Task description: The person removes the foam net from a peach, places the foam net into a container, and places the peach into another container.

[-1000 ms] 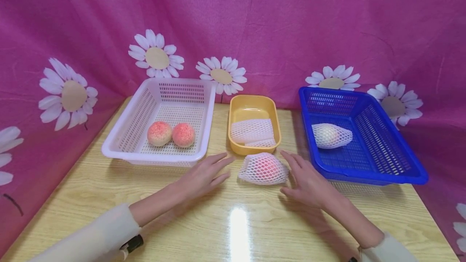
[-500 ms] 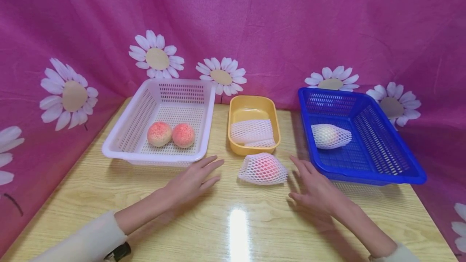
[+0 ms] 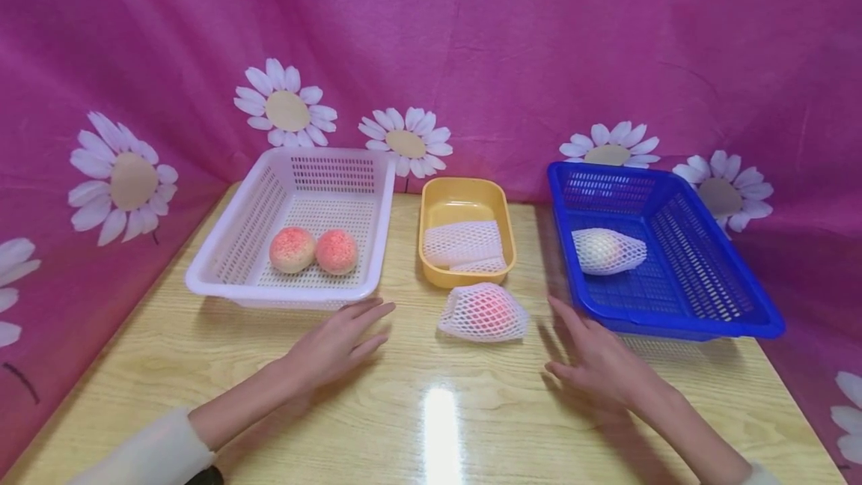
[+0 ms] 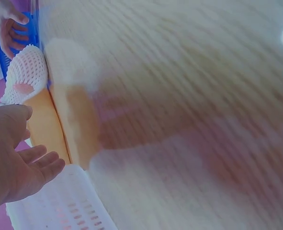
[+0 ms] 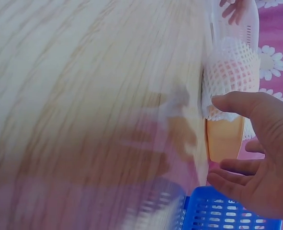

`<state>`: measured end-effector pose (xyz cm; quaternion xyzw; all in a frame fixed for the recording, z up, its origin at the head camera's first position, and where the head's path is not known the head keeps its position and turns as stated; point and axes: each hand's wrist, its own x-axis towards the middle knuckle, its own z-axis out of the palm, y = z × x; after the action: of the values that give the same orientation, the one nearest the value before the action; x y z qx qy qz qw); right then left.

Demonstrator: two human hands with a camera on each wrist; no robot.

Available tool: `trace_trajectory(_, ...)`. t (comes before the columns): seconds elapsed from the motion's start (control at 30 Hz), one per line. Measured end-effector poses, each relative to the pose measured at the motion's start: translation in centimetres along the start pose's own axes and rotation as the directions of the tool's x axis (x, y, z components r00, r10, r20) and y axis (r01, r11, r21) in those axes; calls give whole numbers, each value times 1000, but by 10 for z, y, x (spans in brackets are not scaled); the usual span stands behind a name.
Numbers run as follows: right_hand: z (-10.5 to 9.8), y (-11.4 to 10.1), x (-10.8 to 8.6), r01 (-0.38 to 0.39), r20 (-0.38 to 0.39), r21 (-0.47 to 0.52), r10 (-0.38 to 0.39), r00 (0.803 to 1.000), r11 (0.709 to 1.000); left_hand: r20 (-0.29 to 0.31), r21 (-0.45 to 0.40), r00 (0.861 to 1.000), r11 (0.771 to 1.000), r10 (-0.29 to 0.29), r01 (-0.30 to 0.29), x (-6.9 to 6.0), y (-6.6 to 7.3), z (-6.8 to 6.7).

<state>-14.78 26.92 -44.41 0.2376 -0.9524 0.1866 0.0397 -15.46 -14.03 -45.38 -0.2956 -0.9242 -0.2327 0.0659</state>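
Observation:
A peach in a white foam net [image 3: 483, 312] lies on the table in front of the yellow tub [image 3: 431, 273]. To its left, apart from it, the left hand [image 3: 334, 343] has its fingers loosely extended and holds nothing. The right hand [image 3: 601, 360] is on the other side, also empty, with thumb and fingers spread, beside the blue basket's near corner. In the left wrist view the left hand [image 4: 16, 158] shows relaxed fingers; the right wrist view shows the right hand [image 5: 261, 153] with the netted peach [image 5: 230, 72] beyond its thumb.
Two pink peaches [image 3: 292, 250] sit in the white basket [image 3: 283, 291] at left. Folded foam nets [image 3: 465, 243] lie in the yellow tub. The blue basket [image 3: 680, 324] at right holds another netted fruit [image 3: 608, 251]. A pink flowered cloth [image 3: 512, 58] hangs behind and at the sides.
Both hands have drawn away from the netted peach, the left hand to the left and toward the near edge, the right hand to the right. The netted peach stays on the table.

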Motion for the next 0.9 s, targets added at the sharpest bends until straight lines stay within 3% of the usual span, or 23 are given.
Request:
trace_trajectory(0.5,-1,5,-8,-22,16,-14,22,1000,1000,-52,18,999,1000,16,-15,-14,-12,-1)
trace_trajectory(0.73,-2,3,-6,-47,33,-10,47,998,999,-54,13,998,1000,26,-25,-12,-10,-1)
trace_trajectory(0.9,-2,2,-4,-24,1,-24,24,1000,999,-49,9,998,1000,26,-26,-7,-6,1)
